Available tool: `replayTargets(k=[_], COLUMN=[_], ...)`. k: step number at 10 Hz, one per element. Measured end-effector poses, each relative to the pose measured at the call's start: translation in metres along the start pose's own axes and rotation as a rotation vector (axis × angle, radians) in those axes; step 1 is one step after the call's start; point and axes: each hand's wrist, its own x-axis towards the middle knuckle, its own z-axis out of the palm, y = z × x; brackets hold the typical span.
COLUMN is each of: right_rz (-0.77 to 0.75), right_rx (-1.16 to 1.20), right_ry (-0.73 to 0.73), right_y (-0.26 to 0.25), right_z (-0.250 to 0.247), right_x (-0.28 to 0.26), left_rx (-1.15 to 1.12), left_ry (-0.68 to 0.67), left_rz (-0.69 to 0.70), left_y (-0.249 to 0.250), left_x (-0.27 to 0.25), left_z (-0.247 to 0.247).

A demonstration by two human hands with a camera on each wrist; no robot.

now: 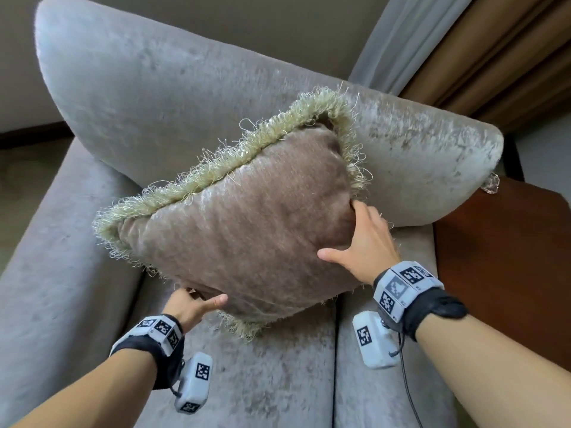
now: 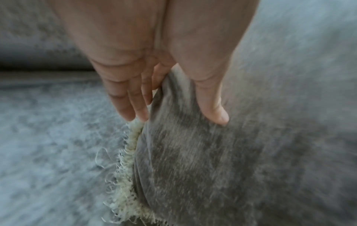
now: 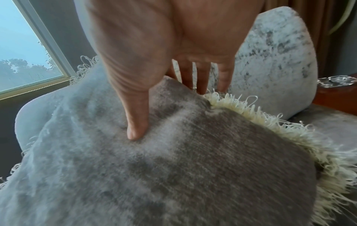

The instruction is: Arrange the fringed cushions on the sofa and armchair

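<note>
Grey velvet armchair (image 1: 129, 97): my left hand (image 1: 191, 307) and right hand (image 1: 364, 242) each grip the fringed cushion (image 1: 247, 223), mid-placement; next, I judge, seat it against the backrest.

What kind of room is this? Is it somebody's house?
Probably a living room or a hotel lounge; it is hard to say which. There is a soft grey armchair with a fringed cushion held over it, long brown curtains by a window, and a wooden side table.

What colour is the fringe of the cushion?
The fringe is pale yellow-green, around a taupe cushion; it shows best in the head view.
</note>
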Motion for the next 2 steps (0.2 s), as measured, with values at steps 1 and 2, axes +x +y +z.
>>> replayTargets(k=[1, 2], right_rz=[0.029, 0.065], right_rx=[0.012, -0.019], right_ry=[0.003, -0.087], right_y=[-0.003, -0.010], right_z=[-0.006, -0.019], right_x=[-0.024, -0.048], left_rx=[0.122, 0.208], left_ry=[0.021, 0.087], left_rz=[0.046, 0.055], left_y=[0.019, 0.043], left_x=[-0.029, -0.052], left_z=[-0.025, -0.045])
